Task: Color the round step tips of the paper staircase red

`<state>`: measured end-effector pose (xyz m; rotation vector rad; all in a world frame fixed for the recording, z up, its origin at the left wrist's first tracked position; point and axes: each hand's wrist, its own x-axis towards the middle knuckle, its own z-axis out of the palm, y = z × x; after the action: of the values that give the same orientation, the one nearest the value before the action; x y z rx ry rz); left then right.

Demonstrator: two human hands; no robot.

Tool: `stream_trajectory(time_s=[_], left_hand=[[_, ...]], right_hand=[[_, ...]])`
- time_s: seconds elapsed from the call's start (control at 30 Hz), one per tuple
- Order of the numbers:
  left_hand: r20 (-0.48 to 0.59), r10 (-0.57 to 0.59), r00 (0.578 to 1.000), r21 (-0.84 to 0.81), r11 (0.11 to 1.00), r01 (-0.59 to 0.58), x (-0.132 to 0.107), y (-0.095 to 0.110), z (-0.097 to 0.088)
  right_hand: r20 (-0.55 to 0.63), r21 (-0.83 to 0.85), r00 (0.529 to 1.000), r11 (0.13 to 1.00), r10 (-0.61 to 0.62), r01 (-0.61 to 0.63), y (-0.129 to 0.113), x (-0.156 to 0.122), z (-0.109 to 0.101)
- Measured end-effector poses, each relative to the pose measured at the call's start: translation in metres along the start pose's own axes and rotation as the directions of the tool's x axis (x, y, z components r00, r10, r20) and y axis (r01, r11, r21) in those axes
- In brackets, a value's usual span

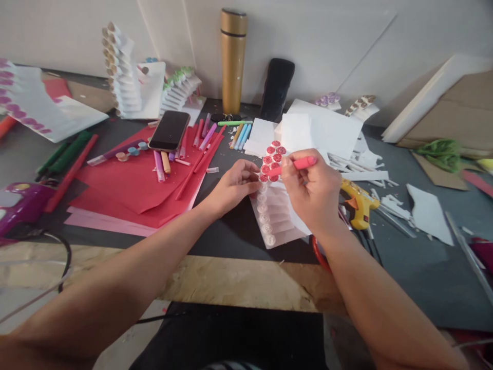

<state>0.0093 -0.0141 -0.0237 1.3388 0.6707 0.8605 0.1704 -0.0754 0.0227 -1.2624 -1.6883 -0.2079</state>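
In my right hand point(314, 187) is a pinkish-red marker point(302, 163), gripped with its tip pointing left at the round ends of a white paper model point(283, 205). The model is a row of rolled paper tubes on a white base. Its upper round ends point(275, 150) are coloured red, and the lower ones point(264, 218) near me are white. My left hand point(238, 182) has curled fingers closed on the model's left edge, steadying it against the table. My right hand hides part of the model's right side.
Red paper sheets point(115, 180) lie left, with a phone point(169, 132) and several markers on them. A gold flask point(233, 61) and black case point(277, 87) stand behind. A yellow glue gun point(360, 203) and paper scraps lie right; a purple glue gun point(26, 205) sits far left.
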Motion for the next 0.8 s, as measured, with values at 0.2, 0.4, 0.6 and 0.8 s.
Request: stream_trajectory(time_s=[0.2,0.4,0.6,0.8], left_hand=[[0.020,0.007,1.000,-0.020,1.000,-0.007,-0.0008,-0.0002,-0.0006],[0.031,0.000,1.000,-0.039,0.999,0.001,-0.0027,0.0035,-0.0004],[0.020,-0.011,1.000,-0.025,1.000,0.012,-0.0020,0.0040,0.0002],[0.027,-0.012,1.000,-0.018,1.000,0.012,-0.0021,0.0033,-0.0008]], right_hand=[[-0.042,0.028,0.998,0.999,0.040,-0.039,-0.0029,0.0001,-0.0015],[-0.008,0.045,1.000,0.999,0.008,-0.007,-0.0066,-0.0012,-0.0006],[0.038,0.053,0.999,0.999,-0.012,0.010,-0.0040,-0.0035,0.0024],[0.054,0.057,0.998,0.998,-0.012,0.009,-0.0033,-0.0036,0.0042]])
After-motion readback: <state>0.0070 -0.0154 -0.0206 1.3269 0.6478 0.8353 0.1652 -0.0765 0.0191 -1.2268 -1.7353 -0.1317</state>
